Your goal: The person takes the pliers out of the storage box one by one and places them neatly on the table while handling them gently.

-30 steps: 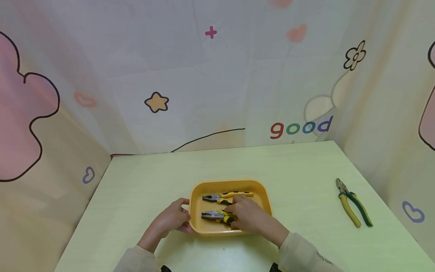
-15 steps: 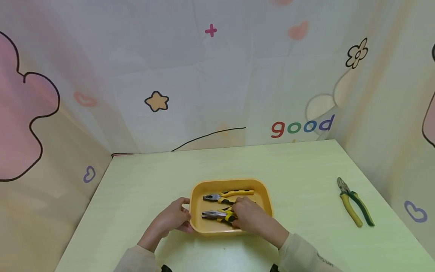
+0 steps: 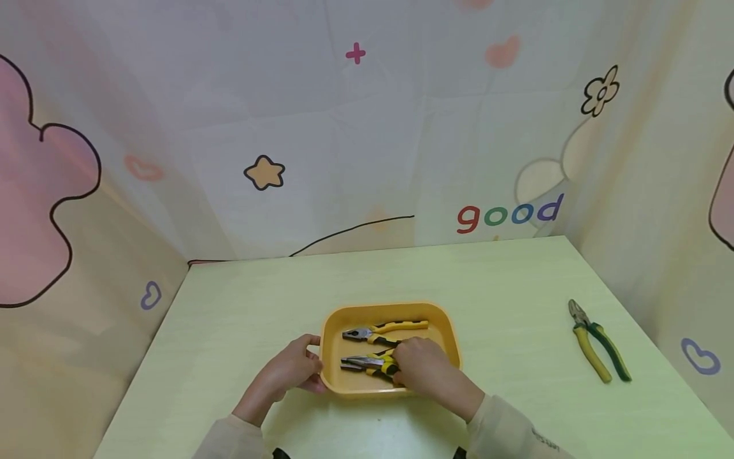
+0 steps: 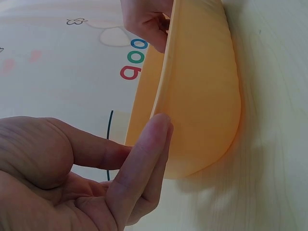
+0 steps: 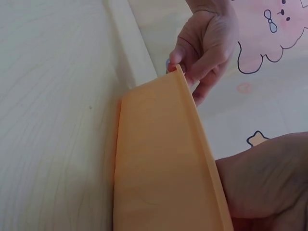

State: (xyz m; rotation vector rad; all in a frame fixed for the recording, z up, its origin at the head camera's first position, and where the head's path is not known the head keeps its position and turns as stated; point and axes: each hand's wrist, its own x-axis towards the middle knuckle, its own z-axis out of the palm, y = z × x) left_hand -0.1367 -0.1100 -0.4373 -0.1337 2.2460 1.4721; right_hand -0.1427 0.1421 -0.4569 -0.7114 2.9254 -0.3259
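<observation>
A yellow tray (image 3: 334, 384) sits on the table with yellow-and-black pliers inside. My left hand (image 3: 294, 364) holds the tray's left end, thumb and fingers at the rim; in the left wrist view the fingertips (image 4: 160, 127) lie against its wall. My right hand (image 3: 425, 366) reaches over the near right side and grips long-nose pliers (image 3: 369, 361) by the handles, which its fingers mostly hide. The pliers' silver jaws point left, overlapping another dark-tipped tool beneath. Combination pliers (image 3: 358, 333) lie farther back in the tray. The tray wall (image 5: 159, 154) hides the right fingers in the right wrist view.
Diagonal cutting pliers (image 3: 596, 344) with yellow-and-green handles lie spread on the right of the pale green table (image 3: 258, 287). A patterned cloth (image 3: 321, 127) hangs behind and along both sides.
My right hand has drawn slightly to the right and toward me, and the long-nose pliers' jaws now show apart from the tool beneath. The left hand stays at the tray.
</observation>
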